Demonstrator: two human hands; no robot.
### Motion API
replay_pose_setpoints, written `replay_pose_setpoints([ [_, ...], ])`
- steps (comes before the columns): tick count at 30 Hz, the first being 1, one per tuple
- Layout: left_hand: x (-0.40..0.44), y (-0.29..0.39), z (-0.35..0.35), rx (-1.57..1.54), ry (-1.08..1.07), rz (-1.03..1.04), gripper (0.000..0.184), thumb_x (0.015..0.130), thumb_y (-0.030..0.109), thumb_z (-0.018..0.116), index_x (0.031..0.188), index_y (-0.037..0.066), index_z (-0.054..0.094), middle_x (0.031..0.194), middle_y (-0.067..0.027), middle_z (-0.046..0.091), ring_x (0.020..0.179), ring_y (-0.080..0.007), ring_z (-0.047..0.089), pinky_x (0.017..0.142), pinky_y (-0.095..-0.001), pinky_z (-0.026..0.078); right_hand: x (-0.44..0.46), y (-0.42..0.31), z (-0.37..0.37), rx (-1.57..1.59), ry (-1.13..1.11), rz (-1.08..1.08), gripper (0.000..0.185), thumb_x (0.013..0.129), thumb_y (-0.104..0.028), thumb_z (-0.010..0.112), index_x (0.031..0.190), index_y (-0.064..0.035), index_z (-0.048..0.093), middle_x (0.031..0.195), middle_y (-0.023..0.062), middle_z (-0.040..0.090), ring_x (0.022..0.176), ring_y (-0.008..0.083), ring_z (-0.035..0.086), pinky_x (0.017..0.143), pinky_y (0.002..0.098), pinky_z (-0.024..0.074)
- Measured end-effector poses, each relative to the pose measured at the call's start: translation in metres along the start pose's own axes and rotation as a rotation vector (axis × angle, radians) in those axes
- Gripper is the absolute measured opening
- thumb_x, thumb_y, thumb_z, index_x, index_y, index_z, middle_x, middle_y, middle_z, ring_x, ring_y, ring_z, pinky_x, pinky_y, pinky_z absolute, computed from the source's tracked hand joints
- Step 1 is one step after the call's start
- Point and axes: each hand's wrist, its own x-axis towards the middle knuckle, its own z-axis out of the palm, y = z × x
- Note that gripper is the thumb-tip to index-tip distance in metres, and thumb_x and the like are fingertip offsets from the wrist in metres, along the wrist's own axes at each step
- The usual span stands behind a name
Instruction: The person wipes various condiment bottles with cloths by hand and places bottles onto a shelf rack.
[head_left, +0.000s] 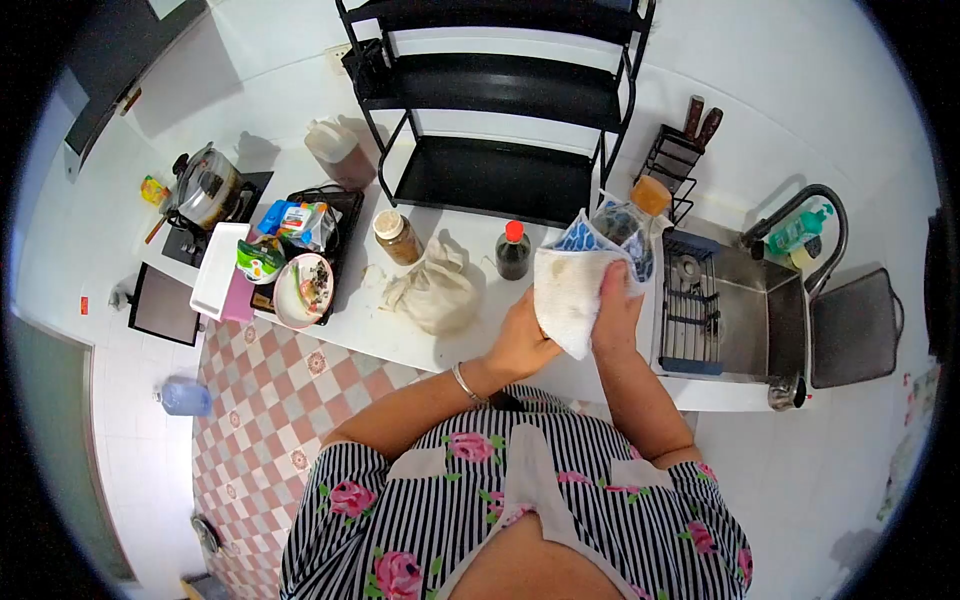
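Observation:
A white cloth (572, 292) with light brown stains and a blue-patterned part at its top is held up over the counter in front of me. My left hand (524, 338) grips its lower left edge, with a bangle on the wrist. On the right side, my right hand (616, 312) has its thumb pressed on the cloth, and its other fingers are mostly hidden. Close behind the cloth is a container with an orange lid (650, 196), partly covered. A dark bottle with a red cap (513, 250) stands just left of the cloth. Farther left sits a cream cloth bag (435, 290) beside a brown-filled jar (398, 238).
A black shelf rack (490, 165) stands behind the counter. To the right are a dish rack (690, 310), a sink (745, 325) with a black faucet (838, 215), and a knife holder (672, 160). Leftward are a bowl (290, 310), packets and a pot (210, 190).

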Motion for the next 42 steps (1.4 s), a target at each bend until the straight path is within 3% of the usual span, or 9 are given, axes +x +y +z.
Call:
replay_pose_setpoints([
  [6,-0.001,0.002,-0.007,-0.353,-0.032,-0.231,0.076,0.074,0.019,0.074,0.136,0.0,0.035,0.121,-0.0174,0.056,0.112,-0.027,0.055,0.095,-0.0353,0.043,0.01,0.029,-0.009,0.967,-0.364,0.246,0.06,0.094,-0.056,0.039,0.129,-0.0072,0.043,0.122,0.0134,0.054,0.108,0.0267,0.057,0.091,0.0397,0.05],
  [13,-0.001,0.003,-0.011,-0.555,-0.023,-0.11,0.081,0.081,0.019,0.07,0.143,-0.002,0.022,0.132,-0.0114,0.047,0.122,-0.0192,0.045,0.103,-0.0322,0.035,0.011,0.028,0.001,-0.074,-0.241,-0.134,0.06,0.087,-0.042,0.059,0.13,-0.0033,0.043,0.122,0.0134,0.056,0.107,0.0254,0.059,0.095,0.0415,0.0482],
  [18,-0.005,-0.009,-0.022,-0.655,-0.039,-0.371,0.071,0.084,0.018,0.067,0.141,0.003,0.028,0.126,-0.0093,0.05,0.118,-0.0179,0.048,0.099,-0.0309,0.039,-0.012,0.07,0.001,0.773,-0.304,0.287,0.046,0.094,-0.03,0.054,0.131,-0.0049,0.044,0.126,0.0112,0.053,0.113,0.021,0.054,0.098,0.0367,0.0454],
  [21,-0.03,-0.074,-0.004,-0.707,0.002,-0.239,0.072,0.083,0.014,0.067,0.14,0.005,0.025,0.126,-0.0098,0.048,0.117,-0.0183,0.048,0.097,-0.0316,0.04,-0.03,0.075,0.012,0.534,-0.177,0.316,0.039,0.09,-0.019,0.061,0.121,-0.0004,0.048,0.108,0.013,0.06,0.1,0.022,0.061,0.086,0.0332,0.0508],
  [24,-0.029,-0.064,-0.008,-0.687,-0.014,-0.255,0.073,0.081,0.016,0.068,0.139,0.004,0.025,0.125,-0.01,0.048,0.116,-0.0186,0.049,0.097,-0.0318,0.04,-0.029,0.041,0.014,-0.208,-0.411,-0.171,0.064,0.077,-0.011,0.064,0.132,0.0056,0.035,0.125,0.016,0.052,0.114,0.0243,0.053,0.1,0.0355,0.0394],
  [31,-0.013,-0.026,-0.019,-0.484,0.003,-0.258,0.075,0.078,0.019,0.072,0.136,0.003,0.027,0.121,-0.0104,0.048,0.113,-0.0195,0.049,0.096,-0.0324,0.041,-0.027,0.032,0.028,0.375,0.084,0.086,0.027,0.09,-0.026,0.063,0.098,-0.0003,0.057,0.092,0.0083,0.064,0.082,0.0129,0.062,0.069,0.0269,0.0513],
  [35,-0.011,-0.009,-0.024,-0.398,0.064,-0.244,0.077,0.076,0.021,0.073,0.134,0.003,0.027,0.119,-0.0106,0.047,0.111,-0.02,0.05,0.096,-0.0327,0.041,-0.025,0.03,0.028,0.44,-0.015,0.16,0.026,0.093,-0.027,0.059,0.101,-0.0024,0.058,0.093,0.0083,0.063,0.079,0.0116,0.062,0.066,0.0266,0.0531],
  [39,-0.008,-0.008,-0.025,-0.35,0.181,-0.106,0.077,0.076,0.039,0.066,0.132,-0.001,0.031,0.116,-0.0127,0.048,0.113,-0.0269,0.047,0.104,-0.0439,0.03,-0.031,0.079,0.016,0.564,-0.366,0.402,0.046,0.095,-0.018,0.053,0.135,-0.0026,0.036,0.132,0.0114,0.046,0.112,0.0164,0.053,0.095,0.0284,0.0456],
  [42,-0.01,-0.024,-0.031,-0.051,0.213,0.019,0.078,0.077,0.051,0.058,0.129,-0.003,0.038,0.12,-0.0165,0.048,0.119,-0.0338,0.041,0.108,-0.0516,0.015,-0.039,0.069,0.018,-0.064,-0.449,0.008,0.047,0.095,-0.014,0.049,0.137,0.0002,0.035,0.133,0.0092,0.046,0.116,0.0216,0.051,0.103,0.0328,0.0393],
])
